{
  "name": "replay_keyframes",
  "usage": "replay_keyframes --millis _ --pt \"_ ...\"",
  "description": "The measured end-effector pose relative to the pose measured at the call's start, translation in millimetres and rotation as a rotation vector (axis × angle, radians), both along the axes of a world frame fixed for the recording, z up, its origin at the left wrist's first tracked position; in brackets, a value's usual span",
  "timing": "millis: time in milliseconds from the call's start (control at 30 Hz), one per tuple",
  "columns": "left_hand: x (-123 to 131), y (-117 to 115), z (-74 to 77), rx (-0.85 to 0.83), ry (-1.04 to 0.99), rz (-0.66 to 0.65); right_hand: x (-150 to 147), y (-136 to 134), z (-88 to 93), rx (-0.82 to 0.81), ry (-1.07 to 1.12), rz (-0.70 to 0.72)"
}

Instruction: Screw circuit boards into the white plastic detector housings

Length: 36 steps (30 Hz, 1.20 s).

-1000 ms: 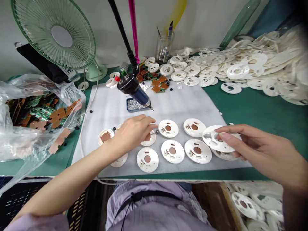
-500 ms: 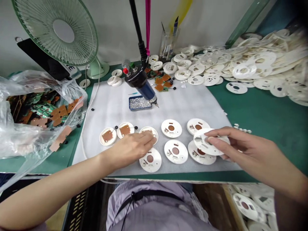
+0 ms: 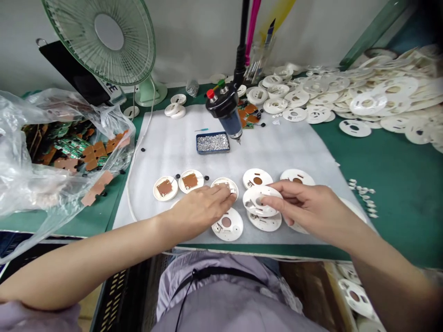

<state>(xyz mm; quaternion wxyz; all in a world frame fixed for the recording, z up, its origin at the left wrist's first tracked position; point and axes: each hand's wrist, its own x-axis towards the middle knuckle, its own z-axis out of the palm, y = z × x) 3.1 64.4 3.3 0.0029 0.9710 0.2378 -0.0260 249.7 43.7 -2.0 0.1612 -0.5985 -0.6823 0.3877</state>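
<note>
Your left hand covers the near part of a shallow, round white plastic cup; whether your fingertips pinch anything there can't be told. Your right fingers hide the right edge of the holed white plastic disc in your right hand — and that disc masks part of a flat white disc below. The pale green fan is cut off above you, the clear plastic bag at left; the tiny white pieces are too small to identify.
</note>
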Motion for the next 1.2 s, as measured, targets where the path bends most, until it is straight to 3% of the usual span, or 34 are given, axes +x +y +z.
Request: replay_keyframes --millis 200,400,633,900,1200 --pt "-4.2 -2.4 -1.7 0.001 0.060 0.026 -3.9 1.0 0.8 0.060 -0.064 0.057" --pt "-2.8 -10.5 -9.0 0.080 0.062 0.057 6.2 -1.6 -4.4 -0.018 -0.081 -0.037" --pt "4.2 -12.8 -6.0 0.091 0.100 0.051 5.1 -1.5 -1.2 0.032 -0.067 -0.005" --pt "3.8 -20.1 -12.6 0.210 0.105 0.056 3.1 2.5 -6.6 0.031 -0.049 -0.010" --pt "12.3 -13.1 -0.7 0.135 0.197 0.048 7.5 4.6 -10.7 0.054 -0.059 0.004"
